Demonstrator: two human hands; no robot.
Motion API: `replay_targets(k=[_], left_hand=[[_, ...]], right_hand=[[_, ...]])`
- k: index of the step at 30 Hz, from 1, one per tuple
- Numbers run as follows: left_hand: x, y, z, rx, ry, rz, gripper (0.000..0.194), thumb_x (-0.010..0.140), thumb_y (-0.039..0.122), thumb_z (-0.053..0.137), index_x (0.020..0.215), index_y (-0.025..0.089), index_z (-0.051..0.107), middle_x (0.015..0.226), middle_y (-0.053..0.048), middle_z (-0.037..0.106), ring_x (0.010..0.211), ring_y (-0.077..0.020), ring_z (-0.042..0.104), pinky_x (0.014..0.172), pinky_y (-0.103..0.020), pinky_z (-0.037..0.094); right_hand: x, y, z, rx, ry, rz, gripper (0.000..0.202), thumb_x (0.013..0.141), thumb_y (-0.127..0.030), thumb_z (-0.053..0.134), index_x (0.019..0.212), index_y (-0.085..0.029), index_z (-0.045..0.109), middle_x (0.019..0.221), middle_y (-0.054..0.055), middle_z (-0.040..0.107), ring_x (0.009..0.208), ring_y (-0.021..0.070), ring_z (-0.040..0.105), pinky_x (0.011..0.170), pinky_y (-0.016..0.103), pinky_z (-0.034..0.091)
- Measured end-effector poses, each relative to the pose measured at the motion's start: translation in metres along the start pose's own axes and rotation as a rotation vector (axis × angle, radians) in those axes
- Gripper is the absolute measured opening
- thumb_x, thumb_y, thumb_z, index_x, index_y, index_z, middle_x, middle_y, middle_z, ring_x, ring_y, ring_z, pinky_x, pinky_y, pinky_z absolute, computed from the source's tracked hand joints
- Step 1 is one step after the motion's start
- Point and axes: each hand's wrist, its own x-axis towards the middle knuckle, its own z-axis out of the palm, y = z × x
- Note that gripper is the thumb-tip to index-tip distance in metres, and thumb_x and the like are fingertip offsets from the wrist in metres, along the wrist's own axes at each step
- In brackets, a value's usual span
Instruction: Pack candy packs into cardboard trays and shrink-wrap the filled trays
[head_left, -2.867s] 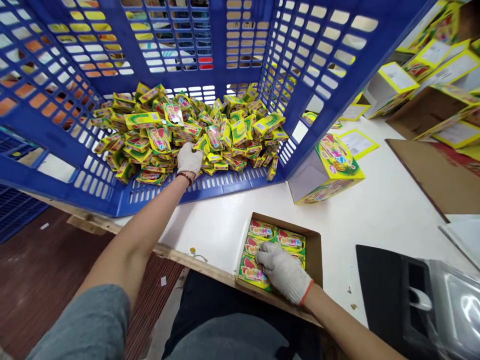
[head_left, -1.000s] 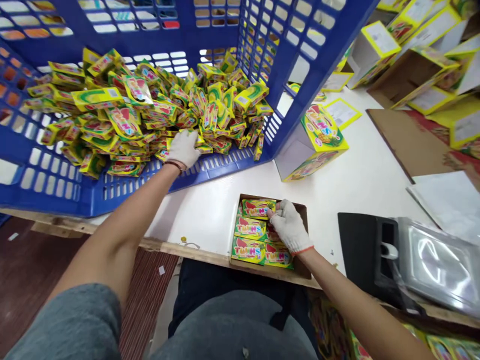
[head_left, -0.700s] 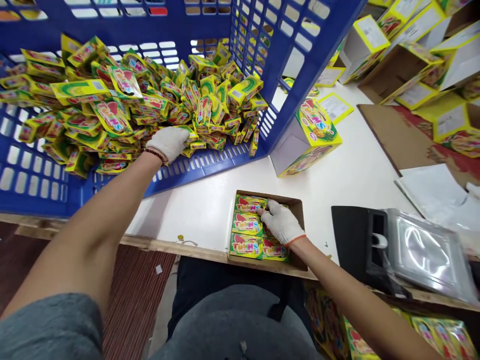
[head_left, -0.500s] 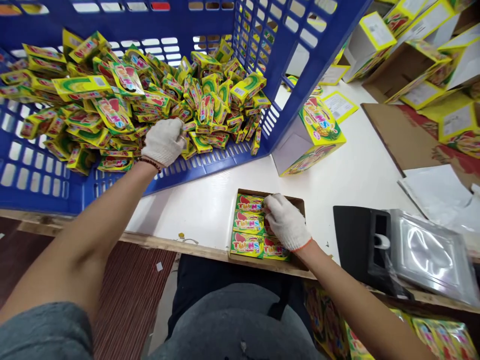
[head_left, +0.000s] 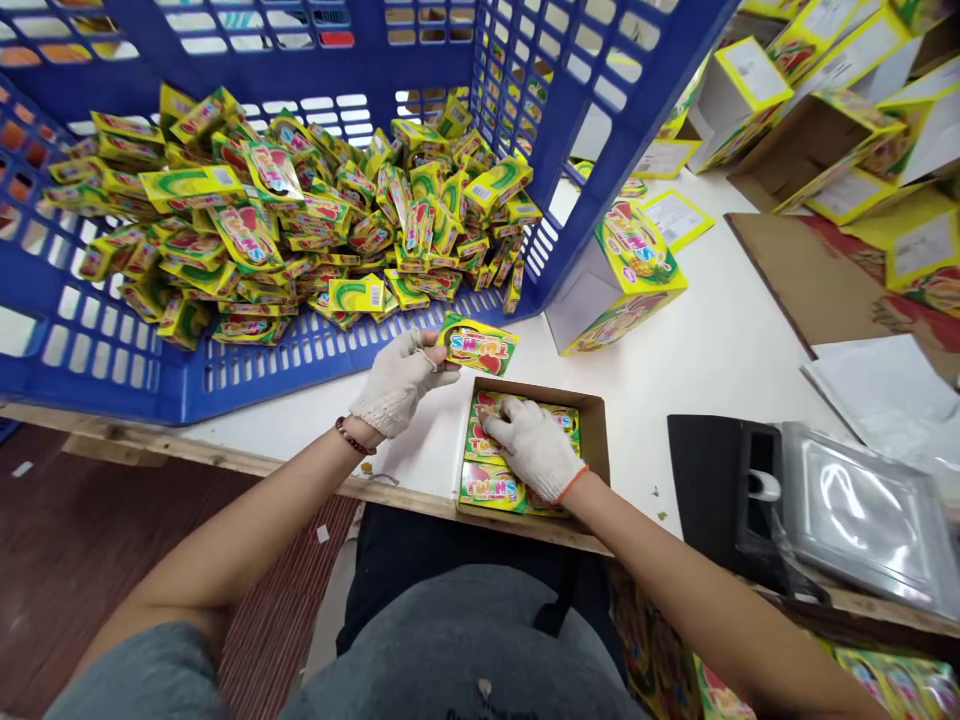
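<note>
Between the thumb and fingers of my left hand, gloved in white, is a small green and yellow candy box. Its "TWINS" print faces up, upside down to me, just beyond the carton's far left corner. My right hand, also gloved, rests over the open brown carton, fingers apart and fingertips on the packed candy boxes. It hides part of the rows; the carton's right side shows bare cardboard. Left of the carton, a big blue plastic crate holds a heap of loose candy boxes.
An empty yellow display box stands right of the crate. Farther right lie open display boxes, flattened cardboard and white paper. A black object and a clear plastic tray sit at the table's right edge.
My left hand has come out of the crate, moving right and toward me with a candy box in it. My right hand has shifted slightly left over the carton.
</note>
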Motion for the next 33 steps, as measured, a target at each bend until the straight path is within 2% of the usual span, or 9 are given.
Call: replay_targets(k=[4, 8, 10, 15, 18, 22, 26, 29, 33], left_hand=[[-0.006, 0.0, 0.013, -0.008, -0.076, 0.003, 0.031, 0.071, 0.028, 0.078, 0.091, 0.016, 0.057, 0.089, -0.004, 0.067, 0.075, -0.0132, 0.066, 0.073, -0.029, 0.06], [-0.014, 0.004, 0.023, 0.334, -0.107, 0.261, 0.025, 0.078, 0.028, 0.069, 0.099, 0.018, 0.061, 0.093, -0.003, 0.067, 0.075, -0.0125, 0.062, 0.07, -0.028, 0.056], [-0.021, 0.002, 0.035, 0.513, -0.179, 0.371, 0.027, 0.078, 0.022, 0.067, 0.104, 0.019, 0.06, 0.092, -0.002, 0.066, 0.077, -0.0126, 0.061, 0.071, -0.028, 0.054], [-0.034, -0.008, 0.064, 0.644, -0.436, 0.387, 0.032, 0.083, 0.022, 0.061, 0.113, 0.019, 0.05, 0.092, -0.004, 0.067, 0.074, -0.0129, 0.063, 0.069, -0.028, 0.052], [-0.034, -0.015, 0.057, 1.027, -0.553, 0.529, 0.016, 0.089, 0.029, 0.055, 0.101, 0.018, 0.057, 0.091, -0.007, 0.069, 0.08, -0.0177, 0.063, 0.074, -0.034, 0.051], [-0.043, -0.031, 0.04, 1.637, -0.841, 0.684, 0.025, 0.088, 0.037, 0.059, 0.074, 0.016, 0.063, 0.079, -0.009, 0.07, 0.08, -0.0236, 0.063, 0.096, -0.048, 0.043], [-0.045, -0.035, 0.035, 1.716, -0.927, 0.681, 0.027, 0.09, 0.036, 0.056, 0.076, 0.016, 0.067, 0.078, -0.009, 0.07, 0.078, -0.0226, 0.063, 0.102, -0.048, 0.039], [-0.015, -0.014, 0.027, 1.592, -0.79, 0.682, 0.023, 0.095, 0.035, 0.05, 0.096, 0.02, 0.068, 0.095, -0.006, 0.071, 0.089, -0.0208, 0.062, 0.09, -0.037, 0.046], [0.049, 0.027, -0.008, 1.674, -0.204, 0.654, 0.036, 0.088, 0.024, 0.057, 0.123, 0.015, 0.06, 0.131, -0.01, 0.058, 0.121, -0.0252, 0.052, 0.103, -0.039, 0.042]], right_hand=[[0.0, 0.022, -0.002, 0.353, 0.138, 0.029, 0.026, 0.093, -0.025, 0.052, 0.115, -0.021, 0.066, 0.112, 0.01, 0.065, 0.101, 0.0228, 0.058, 0.089, 0.035, 0.046], [-0.024, 0.051, -0.029, 0.707, 0.592, 0.217, 0.024, 0.095, -0.028, 0.043, 0.106, -0.019, 0.062, 0.095, 0.006, 0.067, 0.082, 0.0186, 0.06, 0.079, 0.034, 0.05], [-0.038, 0.054, -0.051, 0.704, 0.651, 0.178, 0.03, 0.091, -0.033, 0.051, 0.116, -0.018, 0.059, 0.1, 0.007, 0.067, 0.076, 0.0175, 0.059, 0.073, 0.033, 0.05], [-0.059, 0.043, -0.081, 0.406, 0.254, 0.035, 0.046, 0.086, -0.025, 0.056, 0.131, -0.022, 0.057, 0.107, 0.009, 0.069, 0.087, 0.0216, 0.063, 0.075, 0.031, 0.048], [-0.07, 0.045, -0.065, 0.315, 0.078, 0.148, 0.043, 0.087, -0.022, 0.051, 0.129, -0.025, 0.061, 0.103, 0.008, 0.073, 0.087, 0.022, 0.066, 0.074, 0.03, 0.047], [-0.092, 0.042, -0.033, 0.349, 0.016, 0.363, 0.039, 0.093, -0.027, 0.044, 0.128, -0.023, 0.06, 0.096, 0.008, 0.074, 0.08, 0.0212, 0.067, 0.065, 0.028, 0.043], [-0.106, 0.031, -0.021, 0.271, -0.08, 0.392, 0.027, 0.093, -0.025, 0.046, 0.113, -0.019, 0.062, 0.102, 0.011, 0.071, 0.085, 0.022, 0.064, 0.067, 0.029, 0.039], [-0.104, 0.033, -0.022, 0.315, -0.122, 0.339, 0.017, 0.093, -0.021, 0.047, 0.1, -0.02, 0.062, 0.098, 0.008, 0.07, 0.086, 0.0195, 0.063, 0.069, 0.027, 0.038], [-0.096, 0.036, -0.026, 0.307, -0.205, 0.36, 0.017, 0.094, -0.019, 0.046, 0.099, -0.022, 0.062, 0.094, 0.006, 0.07, 0.082, 0.0179, 0.063, 0.065, 0.027, 0.036]])
